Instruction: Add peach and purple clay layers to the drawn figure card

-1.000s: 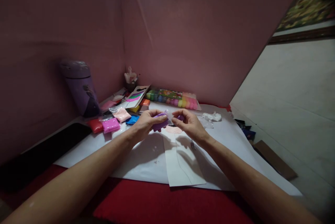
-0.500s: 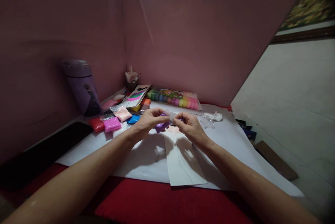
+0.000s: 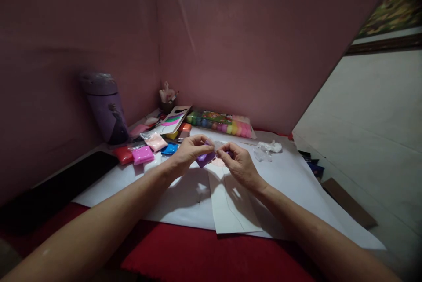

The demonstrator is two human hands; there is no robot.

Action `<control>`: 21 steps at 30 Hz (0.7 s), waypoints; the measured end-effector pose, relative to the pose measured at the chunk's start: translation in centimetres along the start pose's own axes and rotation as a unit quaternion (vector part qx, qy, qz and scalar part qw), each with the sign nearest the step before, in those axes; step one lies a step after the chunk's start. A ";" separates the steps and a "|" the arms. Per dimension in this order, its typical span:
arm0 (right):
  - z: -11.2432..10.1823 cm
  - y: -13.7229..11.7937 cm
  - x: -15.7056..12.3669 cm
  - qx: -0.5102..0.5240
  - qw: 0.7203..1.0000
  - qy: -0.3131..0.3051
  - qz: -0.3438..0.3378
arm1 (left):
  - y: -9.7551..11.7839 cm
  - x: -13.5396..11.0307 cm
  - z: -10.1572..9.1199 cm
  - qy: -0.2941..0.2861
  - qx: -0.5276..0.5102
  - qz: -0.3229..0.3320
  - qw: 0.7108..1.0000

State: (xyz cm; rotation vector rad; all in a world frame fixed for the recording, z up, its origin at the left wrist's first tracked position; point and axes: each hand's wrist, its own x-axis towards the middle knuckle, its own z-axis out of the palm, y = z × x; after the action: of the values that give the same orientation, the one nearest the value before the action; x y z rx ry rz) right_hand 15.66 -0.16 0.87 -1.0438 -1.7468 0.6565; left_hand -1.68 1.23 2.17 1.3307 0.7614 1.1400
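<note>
Between pinched hands (image 3: pixel 184 155) (image 3: pixel 242 164) — purple packet (image 3: pixel 205 159)

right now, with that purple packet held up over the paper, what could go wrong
Bits could drop: the left hand holds a small shiny purple packet, with the right hand close beside it, above the far end of a white rectangular card with a thin curved line, and might mark it.

The card could slide: it reaches the near edge of the large white paper sheet, and the right wrist passes close by, so a brush might shift it.
</note>
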 end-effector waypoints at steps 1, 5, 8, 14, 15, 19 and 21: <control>0.0 -0.1 0.0 -0.003 1.000 0.001 -0.003 | 0.0 0.0 0.0 0.001 0.001 0.003 1.000; 0.1 -0.4 -0.2 -0.011 1.000 0.004 -0.020 | 0.0 0.0 -0.1 0.006 0.004 0.003 1.000; 0.1 -0.6 -0.3 -0.016 1.000 0.007 -0.023 | 0.1 0.0 0.0 0.010 0.008 -0.002 1.000; 0.3 -0.5 -0.4 -0.017 0.999 0.016 -0.032 | 0.2 0.1 -0.1 0.015 0.003 0.005 1.000; 0.3 -0.5 -0.4 -0.014 0.999 0.018 -0.032 | 0.3 0.0 -0.1 0.013 -0.001 0.002 1.000; 0.3 -0.3 -0.4 -0.011 0.999 0.034 -0.028 | 0.7 -0.3 0.1 -0.012 -0.019 -0.059 0.998; 0.2 -0.3 -0.4 -0.010 0.999 0.035 -0.030 | 0.9 -0.4 0.2 -0.038 -0.021 -0.097 0.994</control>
State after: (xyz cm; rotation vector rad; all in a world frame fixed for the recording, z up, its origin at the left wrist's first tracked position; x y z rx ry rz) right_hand 15.44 -0.60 0.83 -1.0121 -1.7203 0.5588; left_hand -1.78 0.66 3.03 1.2284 0.7888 0.9421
